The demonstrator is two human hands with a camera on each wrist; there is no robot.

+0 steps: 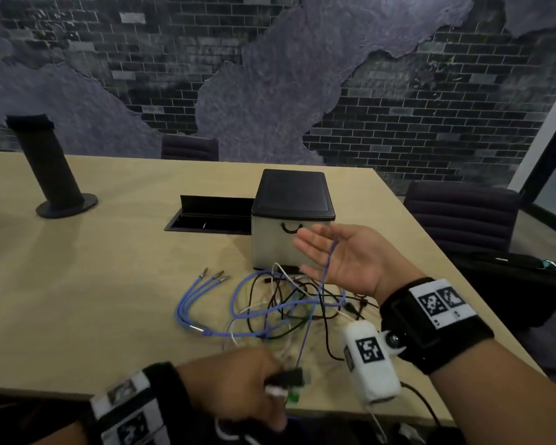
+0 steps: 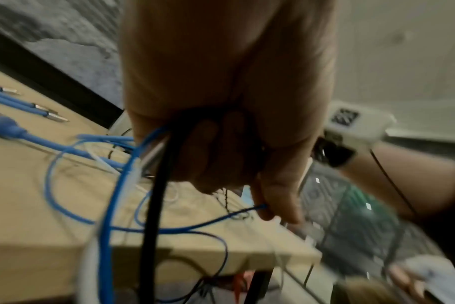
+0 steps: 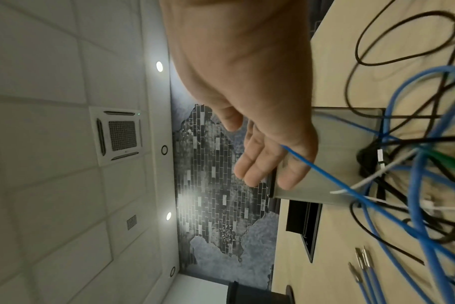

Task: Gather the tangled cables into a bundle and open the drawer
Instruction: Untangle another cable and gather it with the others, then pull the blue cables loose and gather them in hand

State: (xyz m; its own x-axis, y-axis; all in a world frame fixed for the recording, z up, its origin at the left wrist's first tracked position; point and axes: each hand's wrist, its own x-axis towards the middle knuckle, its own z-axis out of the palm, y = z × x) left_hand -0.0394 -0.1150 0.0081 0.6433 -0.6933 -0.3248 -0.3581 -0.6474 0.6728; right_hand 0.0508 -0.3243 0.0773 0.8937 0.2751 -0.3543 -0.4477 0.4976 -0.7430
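Nearest the body, at the tabletop's (image 1: 77,300) front edge, the left hand (image 1: 238,383) is clenched around several cable ends; the left wrist view shows its fingers (image 2: 221,152) curled over a black lead and blue and white strands that trail down past the edge. Just beyond it the tangled cables (image 1: 280,303) lie loose on the tabletop, blue, black and white loops crossing one another, with three metal-tipped blue ends (image 1: 214,275) fanned out to the left, apart from the heap. Above the tangle the right hand (image 1: 341,255) is raised with its palm up and fingers straight and relaxed; a thin blue strand (image 1: 329,261) is draped across the palm and runs down into the heap, not pinched. Behind that hand stands the small drawer unit (image 1: 291,216), its drawer closed and its curved black handle (image 1: 291,227) untouched. So the gathering step looks to be in hand and only partly done, since most loops are unbundled. The next move probably calls for the right hand to close on the draped strand and sweep the loose loops toward the left fist, taking in the stray metal-tipped ends. Only then would a hand be free for the handle.
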